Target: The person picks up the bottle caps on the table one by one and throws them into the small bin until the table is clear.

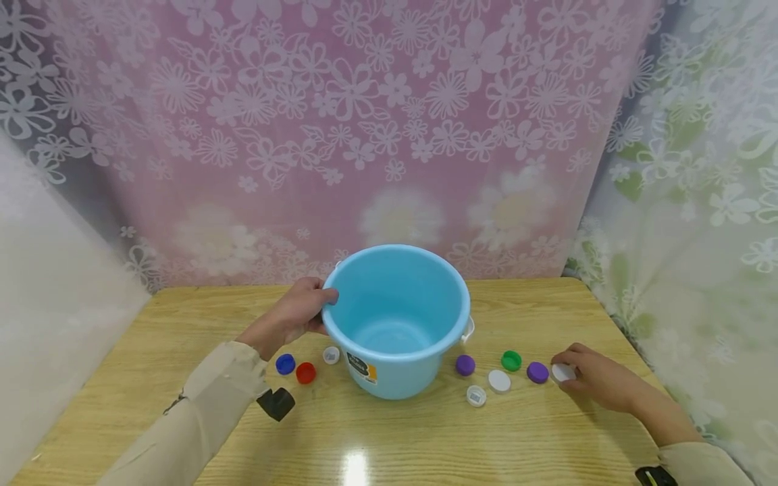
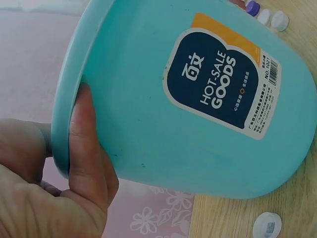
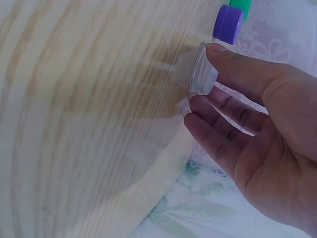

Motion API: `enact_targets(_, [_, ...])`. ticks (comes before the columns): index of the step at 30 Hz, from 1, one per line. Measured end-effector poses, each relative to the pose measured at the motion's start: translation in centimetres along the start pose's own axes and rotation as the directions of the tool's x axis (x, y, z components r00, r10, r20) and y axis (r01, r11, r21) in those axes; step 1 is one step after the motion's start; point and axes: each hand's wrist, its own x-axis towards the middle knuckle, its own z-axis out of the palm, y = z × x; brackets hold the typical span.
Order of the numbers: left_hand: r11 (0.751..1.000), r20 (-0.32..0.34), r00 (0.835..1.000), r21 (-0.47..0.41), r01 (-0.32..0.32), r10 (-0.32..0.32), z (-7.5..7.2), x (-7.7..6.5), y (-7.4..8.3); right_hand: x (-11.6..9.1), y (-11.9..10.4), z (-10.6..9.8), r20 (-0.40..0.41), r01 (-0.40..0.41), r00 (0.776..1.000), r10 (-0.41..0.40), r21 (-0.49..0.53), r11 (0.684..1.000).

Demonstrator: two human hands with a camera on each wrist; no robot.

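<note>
A wood-grain table (image 1: 437,442) carries scattered caps (image 1: 500,382) and, seemingly, a blue bucket (image 1: 398,373).

A: What is the left hand (image 2: 67,171) holding?

B: A light blue bucket (image 2: 133,134), by the rim (image 2: 67,89); its fingers (image 2: 84,141) lie against the bucket's outer side, just under that rim.

A: Anything on that side?

B: A label (image 2: 218,74), dark blue, orange and white, with HOT-SALE GOODS and NO.1021 printed on it.

A: And around the bucket?

B: Beyond its labelled side, a purple cap (image 2: 252,8) and two white caps (image 2: 280,21) sit close together on the wooden table (image 2: 213,213). Near the bucket's base lies another white cap (image 2: 267,226) with a greyish square inside. Behind the bucket shows pink flowered cloth (image 2: 163,203).
</note>
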Motion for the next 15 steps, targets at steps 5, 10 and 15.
enact_targets(5, [1.0, 0.004, 1.0, 0.026, -0.006, 0.006, -0.06, 0.16, -0.2, 0.12, -0.11, -0.08, 0.007, 0.003, 1.0, -0.003, -0.011, 1.0])
enact_targets(10, [0.998, 0.0, 1.0, 0.055, -0.011, 0.011, 0.09, 0.26, -0.03, 0.14, -0.17, -0.15, 0.009, -0.01, 1.0, 0.01, -0.023, 1.0])
enact_targets(15, [0.997, 0.003, 1.0, 0.073, -0.01, 0.01, -0.01, 0.16, 0.36, 0.26, -0.4, -0.59, -0.032, 0.007, 0.999, -0.009, -0.053, 0.999])
